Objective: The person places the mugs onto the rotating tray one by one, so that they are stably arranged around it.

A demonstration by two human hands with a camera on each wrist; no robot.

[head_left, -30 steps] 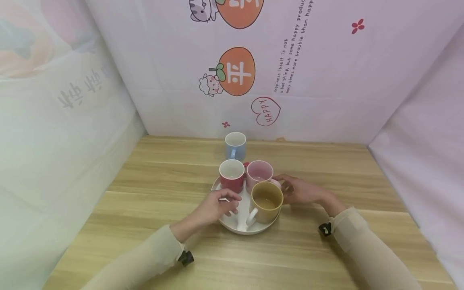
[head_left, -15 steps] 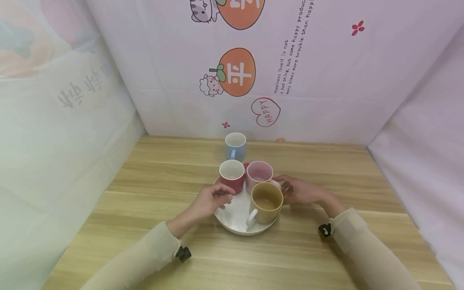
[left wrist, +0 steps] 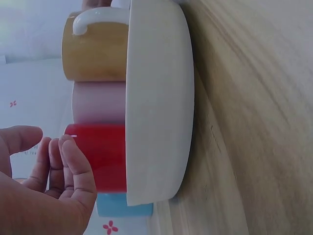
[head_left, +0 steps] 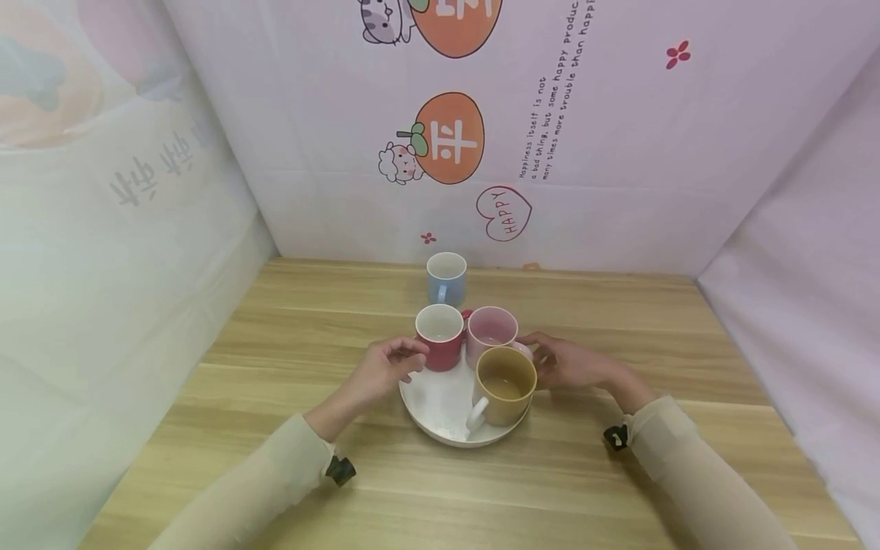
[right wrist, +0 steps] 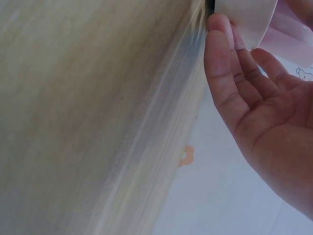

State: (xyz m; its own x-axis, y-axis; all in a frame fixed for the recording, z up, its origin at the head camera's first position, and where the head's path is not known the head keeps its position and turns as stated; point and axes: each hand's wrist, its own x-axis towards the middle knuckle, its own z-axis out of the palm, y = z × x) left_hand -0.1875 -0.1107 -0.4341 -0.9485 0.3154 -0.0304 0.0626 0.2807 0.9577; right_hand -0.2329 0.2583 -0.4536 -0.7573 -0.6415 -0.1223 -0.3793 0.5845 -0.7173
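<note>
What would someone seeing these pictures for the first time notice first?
Probably the yellow mug, pink mug and red mug crowded in the white dish at the centre. Then the left hand near the red mug and the right hand at the dish's right edge. Behind stands a blue mug.

Three mugs [head_left: 442,354] in a dish [head_left: 437,409]

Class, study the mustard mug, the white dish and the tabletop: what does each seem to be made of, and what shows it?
The mustard mug: probably glazed ceramic, given the glossy highlights on its white handle. The white dish: perhaps ceramic or plastic; its smooth, satin-looking wall leaves that open. The tabletop: smooth wood or wood-look laminate, judging by its streaked grain.
</note>
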